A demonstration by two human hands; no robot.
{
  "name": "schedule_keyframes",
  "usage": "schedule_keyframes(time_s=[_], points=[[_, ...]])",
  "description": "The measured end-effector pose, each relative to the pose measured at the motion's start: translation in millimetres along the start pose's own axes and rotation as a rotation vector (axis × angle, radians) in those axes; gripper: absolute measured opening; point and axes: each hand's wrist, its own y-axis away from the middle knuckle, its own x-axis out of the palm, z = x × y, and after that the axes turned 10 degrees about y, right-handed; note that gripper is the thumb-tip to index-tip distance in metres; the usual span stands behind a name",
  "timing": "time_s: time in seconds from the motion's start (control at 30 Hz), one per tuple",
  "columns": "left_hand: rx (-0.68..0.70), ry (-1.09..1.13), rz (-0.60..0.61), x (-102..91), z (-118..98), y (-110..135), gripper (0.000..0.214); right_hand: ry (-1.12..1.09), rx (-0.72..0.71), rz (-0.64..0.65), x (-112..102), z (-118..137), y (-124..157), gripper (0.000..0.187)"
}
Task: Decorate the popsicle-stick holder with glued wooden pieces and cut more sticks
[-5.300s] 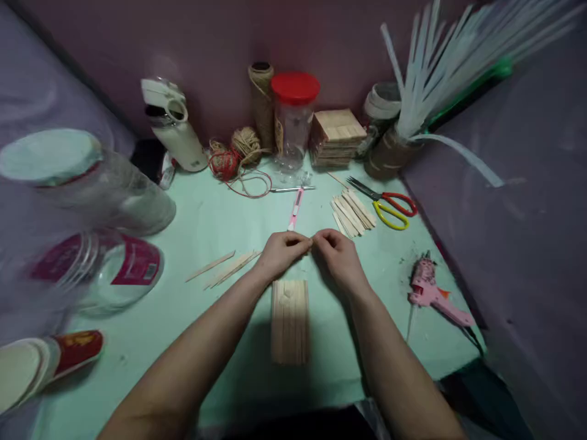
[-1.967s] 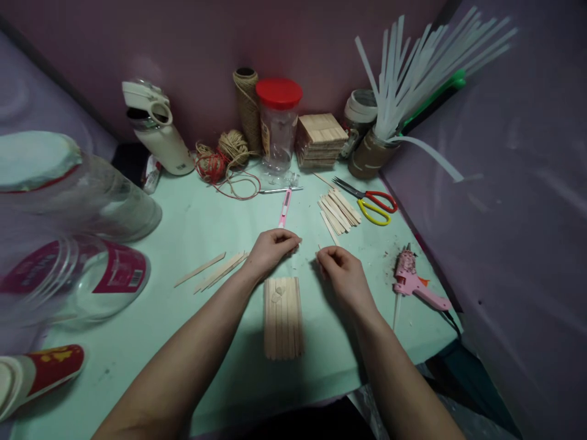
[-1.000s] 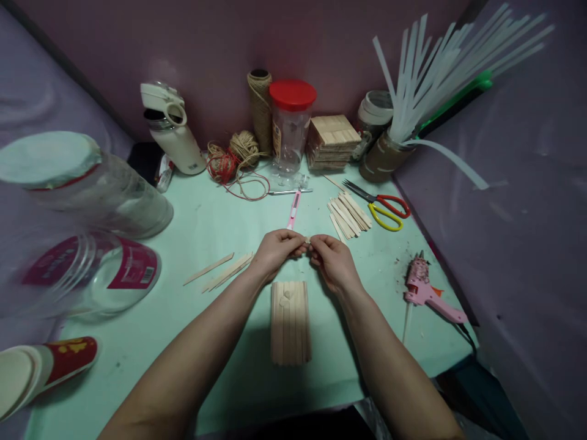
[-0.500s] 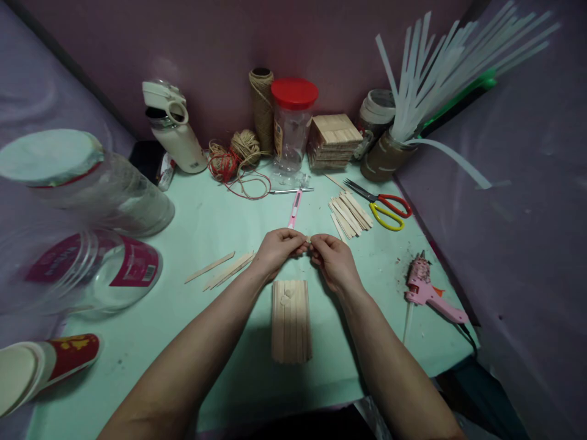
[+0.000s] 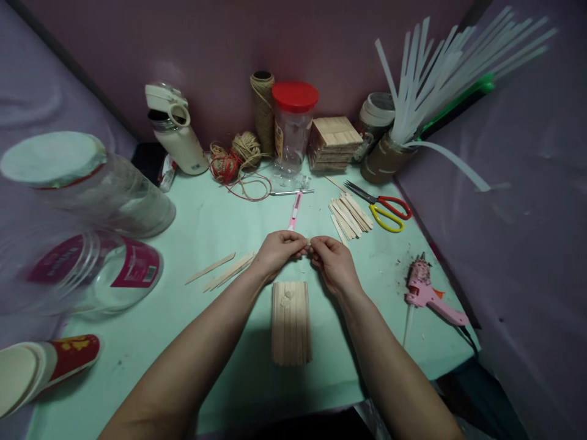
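Fingertips of my left hand (image 5: 280,252) and my right hand (image 5: 335,261) meet over the table, both closed in a pinch. Between them sits a small pale wooden piece (image 5: 309,241), mostly covered by the fingers. Just below the hands lies a block of craft sticks (image 5: 291,330) set side by side, with two small rounded wooden bits (image 5: 287,298) on its top. A pink craft knife (image 5: 295,211) rests beyond my left hand. Several loose craft sticks (image 5: 229,272) are beside my left wrist, and a pile of craft sticks (image 5: 351,216) is past my right hand.
Scissors (image 5: 385,208) and a pink glue gun (image 5: 424,287) lie at right. Along the back stand a bottle (image 5: 181,140), twine balls (image 5: 233,160), a red-lidded jar (image 5: 293,125), stacked craft sticks (image 5: 334,143) and a holder (image 5: 387,160) of glue sticks. Large jars (image 5: 137,195) and paper cups (image 5: 76,360) line the left.
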Motion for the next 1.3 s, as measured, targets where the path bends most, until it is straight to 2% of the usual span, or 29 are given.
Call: schedule_keyframes(time_s=[0.37,0.6,0.77,0.9,1.0,1.2,1.3], points=[[-0.002,0.016,-0.008,0.5,-0.4,0.7,0.02,0.021,-0.006,-0.007,-0.6,-1.3,0.3,0.025],[-0.011,0.008,-0.037,1.6,-2.5,2.1,0.017,0.113,-0.042,-0.016,1.1,-1.3,0.5,0.025],[0.011,0.028,-0.033,0.0,-1.5,1.1,0.019,0.314,-0.109,-0.05,-13.4,5.5,8.7,0.022],[0.015,0.057,-0.026,-0.8,-0.9,0.0,0.022,0.623,-0.173,0.028,-33.6,10.0,25.4,0.014],[0.02,0.06,-0.024,-1.0,-0.8,-0.3,0.024,0.818,-0.212,0.061,-40.5,5.6,36.9,0.015],[0.033,0.034,-0.012,-2.7,0.7,-0.4,0.025,0.95,-0.243,-0.011,-43.2,-1.0,44.2,0.017],[0.051,0.017,-0.007,-2.0,1.9,-0.2,0.026,0.883,-0.314,-0.068,-42.5,5.7,41.4,0.015]])
